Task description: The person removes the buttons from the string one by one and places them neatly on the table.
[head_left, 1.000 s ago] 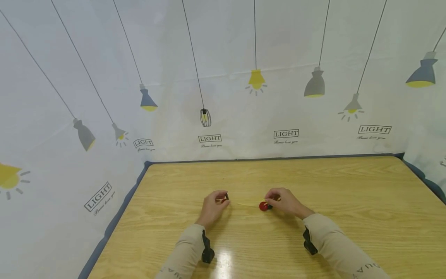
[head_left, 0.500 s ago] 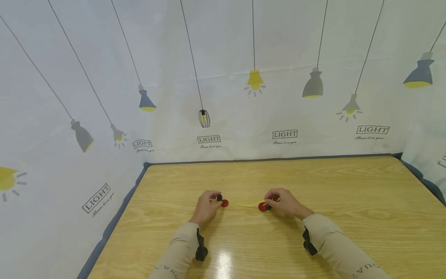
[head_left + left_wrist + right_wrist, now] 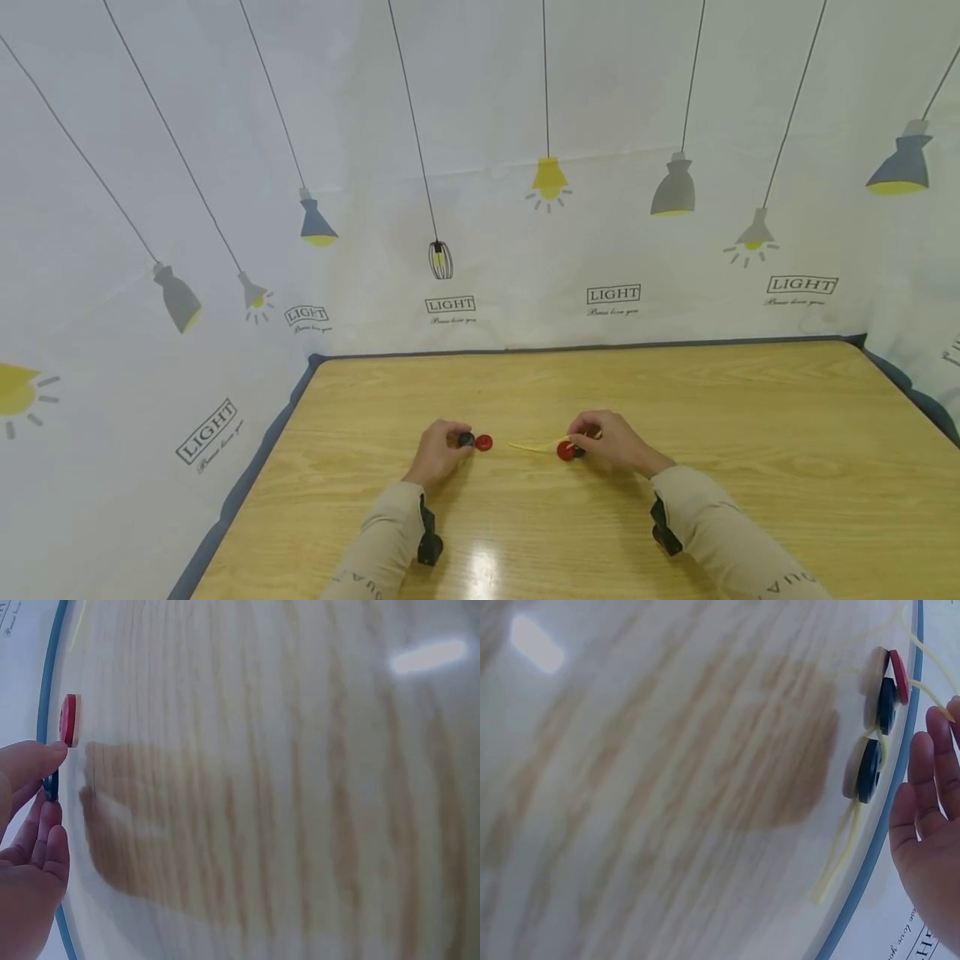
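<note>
My left hand holds a round black button at its rim, the thumb on one side and the fingers on the other. Just right of it a red button lies flat on the wooden table. My right hand pinches a yellow string between thumb and fingertips. Below those fingertips, a second red button sits on the string. In the right wrist view, two dark buttons stand near it: an upper dark button and a lower dark button, with doubled string trailing from the lower one.
The wooden table has a blue edge strip along its sides. Behind it hangs a pale wall cloth printed with lamps. A loose string end points left between the hands. Dark wrist cameras sit under both sleeves.
My left hand has moved left, and its black button has come down from above the red one to lie beside it. The red button is out of the left fingers. My right hand stays put.
</note>
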`<state>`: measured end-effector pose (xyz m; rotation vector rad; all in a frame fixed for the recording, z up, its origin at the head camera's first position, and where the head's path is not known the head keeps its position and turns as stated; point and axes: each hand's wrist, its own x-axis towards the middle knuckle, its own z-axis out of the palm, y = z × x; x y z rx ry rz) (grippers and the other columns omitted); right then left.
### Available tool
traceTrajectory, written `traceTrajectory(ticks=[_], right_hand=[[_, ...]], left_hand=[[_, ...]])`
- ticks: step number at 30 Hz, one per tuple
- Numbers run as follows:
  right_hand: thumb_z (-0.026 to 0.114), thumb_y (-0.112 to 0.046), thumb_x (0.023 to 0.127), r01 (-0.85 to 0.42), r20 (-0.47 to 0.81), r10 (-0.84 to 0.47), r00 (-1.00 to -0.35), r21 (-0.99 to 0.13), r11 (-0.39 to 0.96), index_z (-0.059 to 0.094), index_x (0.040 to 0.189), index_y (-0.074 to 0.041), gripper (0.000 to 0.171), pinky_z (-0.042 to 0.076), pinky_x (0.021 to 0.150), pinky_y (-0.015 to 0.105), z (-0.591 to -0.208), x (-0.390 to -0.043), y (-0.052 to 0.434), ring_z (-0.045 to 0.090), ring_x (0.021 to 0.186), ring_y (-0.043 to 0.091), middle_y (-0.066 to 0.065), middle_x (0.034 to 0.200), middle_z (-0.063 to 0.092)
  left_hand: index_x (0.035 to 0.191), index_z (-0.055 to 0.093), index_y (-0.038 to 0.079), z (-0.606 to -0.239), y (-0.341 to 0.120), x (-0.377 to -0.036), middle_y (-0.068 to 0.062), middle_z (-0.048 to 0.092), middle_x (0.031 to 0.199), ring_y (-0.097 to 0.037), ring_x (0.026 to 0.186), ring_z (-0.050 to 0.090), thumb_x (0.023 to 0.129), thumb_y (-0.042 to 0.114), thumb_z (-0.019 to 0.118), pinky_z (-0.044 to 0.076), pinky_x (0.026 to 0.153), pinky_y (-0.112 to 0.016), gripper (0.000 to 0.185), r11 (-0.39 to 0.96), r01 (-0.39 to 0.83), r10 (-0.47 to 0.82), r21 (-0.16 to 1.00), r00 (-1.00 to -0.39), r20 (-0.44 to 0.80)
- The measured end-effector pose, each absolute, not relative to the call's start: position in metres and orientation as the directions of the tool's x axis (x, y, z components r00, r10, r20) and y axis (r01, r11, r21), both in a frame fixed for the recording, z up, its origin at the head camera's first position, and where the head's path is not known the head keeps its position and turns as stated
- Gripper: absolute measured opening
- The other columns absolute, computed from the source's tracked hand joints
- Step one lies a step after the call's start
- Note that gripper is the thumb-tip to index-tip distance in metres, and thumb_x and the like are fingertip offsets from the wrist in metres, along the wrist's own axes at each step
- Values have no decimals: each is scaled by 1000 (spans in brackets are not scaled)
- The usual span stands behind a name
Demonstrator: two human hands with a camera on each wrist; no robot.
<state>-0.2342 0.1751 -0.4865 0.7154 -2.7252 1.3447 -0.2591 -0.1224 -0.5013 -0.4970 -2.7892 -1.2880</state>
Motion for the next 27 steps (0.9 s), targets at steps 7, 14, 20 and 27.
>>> traceTrajectory(ticks=[7,14,20,27], right_hand=[[59,-9,85,-419,227,-397,-889,-752,509,62,83,-4,7,46,64,26,-488,-234,175,54,71,11,0,78,60],[58,-10,85,-374,180,-385,-905,-768,520,62,85,-4,7,46,64,26,-490,-235,174,54,71,11,-1,79,59],[58,-10,86,-363,167,-384,-908,-773,520,62,86,-4,7,46,64,26,-492,-235,174,54,72,13,-1,79,59],[58,-11,86,-349,160,-369,-915,-772,531,62,85,-5,8,46,65,27,-491,-234,173,54,72,14,-1,79,59]], left_hand=[[102,61,-5,-504,-123,-258,-14,57,92,-23,80,55,74,-1,67,46,69,-31,28,568,229,245,790,-964,103],[104,61,-4,-505,-124,-257,-14,58,94,-24,83,55,75,-1,66,47,70,-34,29,537,196,221,820,-971,88],[104,62,-4,-505,-122,-256,-11,59,91,-22,83,54,75,-1,67,47,70,-34,30,529,152,183,835,-981,62],[105,61,-4,-504,-120,-255,-12,58,92,-22,83,53,74,-3,66,46,70,-33,32,503,111,155,857,-987,37]])
